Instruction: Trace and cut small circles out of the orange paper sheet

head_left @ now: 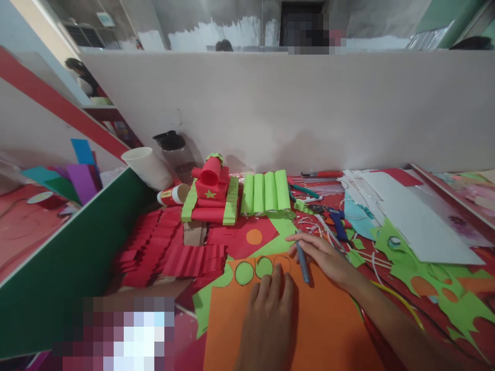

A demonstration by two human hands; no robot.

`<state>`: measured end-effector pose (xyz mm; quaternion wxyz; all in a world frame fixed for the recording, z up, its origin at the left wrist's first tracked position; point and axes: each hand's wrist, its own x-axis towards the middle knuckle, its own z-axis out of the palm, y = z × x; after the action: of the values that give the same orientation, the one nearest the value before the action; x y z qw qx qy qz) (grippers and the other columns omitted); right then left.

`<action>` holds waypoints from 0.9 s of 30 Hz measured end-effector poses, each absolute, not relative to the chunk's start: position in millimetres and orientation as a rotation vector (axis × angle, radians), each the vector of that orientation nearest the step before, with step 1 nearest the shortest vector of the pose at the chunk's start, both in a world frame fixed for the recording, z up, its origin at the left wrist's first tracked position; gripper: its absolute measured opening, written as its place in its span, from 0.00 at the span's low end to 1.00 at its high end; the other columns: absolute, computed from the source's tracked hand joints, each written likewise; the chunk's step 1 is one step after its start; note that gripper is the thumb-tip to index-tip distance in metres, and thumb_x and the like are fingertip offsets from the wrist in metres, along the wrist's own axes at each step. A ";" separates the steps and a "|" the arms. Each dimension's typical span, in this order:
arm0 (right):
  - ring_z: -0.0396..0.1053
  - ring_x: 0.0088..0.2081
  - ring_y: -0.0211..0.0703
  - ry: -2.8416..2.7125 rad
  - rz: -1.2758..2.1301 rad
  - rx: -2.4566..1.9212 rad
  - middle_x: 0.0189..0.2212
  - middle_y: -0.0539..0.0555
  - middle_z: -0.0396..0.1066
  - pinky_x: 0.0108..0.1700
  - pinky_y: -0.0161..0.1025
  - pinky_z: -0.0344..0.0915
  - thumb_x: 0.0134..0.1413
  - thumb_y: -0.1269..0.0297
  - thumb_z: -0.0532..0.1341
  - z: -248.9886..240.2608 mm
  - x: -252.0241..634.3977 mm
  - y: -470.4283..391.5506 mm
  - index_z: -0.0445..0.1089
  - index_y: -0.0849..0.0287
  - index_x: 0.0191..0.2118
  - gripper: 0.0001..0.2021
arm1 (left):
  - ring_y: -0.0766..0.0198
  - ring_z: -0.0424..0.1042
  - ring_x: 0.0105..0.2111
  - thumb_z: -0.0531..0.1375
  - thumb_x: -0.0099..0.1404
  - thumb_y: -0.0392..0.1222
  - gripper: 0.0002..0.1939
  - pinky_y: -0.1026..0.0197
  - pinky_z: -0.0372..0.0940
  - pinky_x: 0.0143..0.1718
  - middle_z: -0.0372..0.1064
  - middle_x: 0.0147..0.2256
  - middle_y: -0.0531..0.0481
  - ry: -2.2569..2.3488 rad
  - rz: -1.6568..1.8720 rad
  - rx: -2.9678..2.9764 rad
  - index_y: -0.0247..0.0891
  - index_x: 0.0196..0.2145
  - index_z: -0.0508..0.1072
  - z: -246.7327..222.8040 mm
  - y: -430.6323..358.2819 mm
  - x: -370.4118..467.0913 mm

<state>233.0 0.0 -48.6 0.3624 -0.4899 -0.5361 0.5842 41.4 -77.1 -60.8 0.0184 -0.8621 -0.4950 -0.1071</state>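
An orange sheet [325, 324] lies on the table, with two round holes near its top edge showing green beneath. Beside these holes is a drawn circle outline [283, 263]. My left hand [268, 309] rests flat on the sheet, fingers spread, fingertips just below the holes and the outline. Over the sheet's upper right, my right hand [323, 255] holds a blue-grey pen [302, 262], slanted between thumb and fingers. An orange disc [254, 237] sits on red paper behind the sheet.
Behind stand a red and green paper model [210, 193] and green paper rolls [266, 192]. Pleated red paper [154, 242] lies left, beside a green divider [77, 257]. A blue glue gun [339, 224], white sheets [417, 216] and green scraps [444, 288] are right.
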 end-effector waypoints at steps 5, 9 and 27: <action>0.72 0.35 0.42 -1.392 1.559 -1.201 0.36 0.55 0.74 0.35 0.38 0.68 0.60 0.57 0.61 -29.3 237.8 4.8 0.69 0.57 0.52 0.17 | 0.52 0.66 0.47 0.53 0.64 0.32 0.23 0.51 0.65 0.43 0.61 0.60 0.43 -1.573 -0.312 -2.687 0.40 0.56 0.67 -60.6 -77.0 42.6; 0.67 0.25 0.37 -1.368 1.557 -1.209 0.30 0.53 0.72 0.23 0.32 0.62 0.59 0.51 0.61 -34.1 233.5 8.0 0.69 0.59 0.50 0.19 | 0.52 0.65 0.47 0.51 0.65 0.32 0.24 0.50 0.65 0.44 0.62 0.59 0.43 -1.615 -0.301 -2.704 0.39 0.58 0.66 -58.3 -74.4 45.3; 0.67 0.23 0.36 -1.722 1.205 -1.402 0.25 0.48 0.69 0.25 0.32 0.64 0.60 0.62 0.57 -47.1 222.6 2.2 0.72 0.58 0.38 0.08 | 0.52 0.64 0.47 0.50 0.66 0.35 0.24 0.49 0.62 0.45 0.61 0.61 0.47 -1.642 -0.302 -2.758 0.41 0.59 0.65 -54.5 -70.1 42.1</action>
<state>222.6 2.2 -47.1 0.3027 -0.5289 -0.6497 0.4545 42.1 -70.1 -54.5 -0.0411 -0.8548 -0.5088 -0.0937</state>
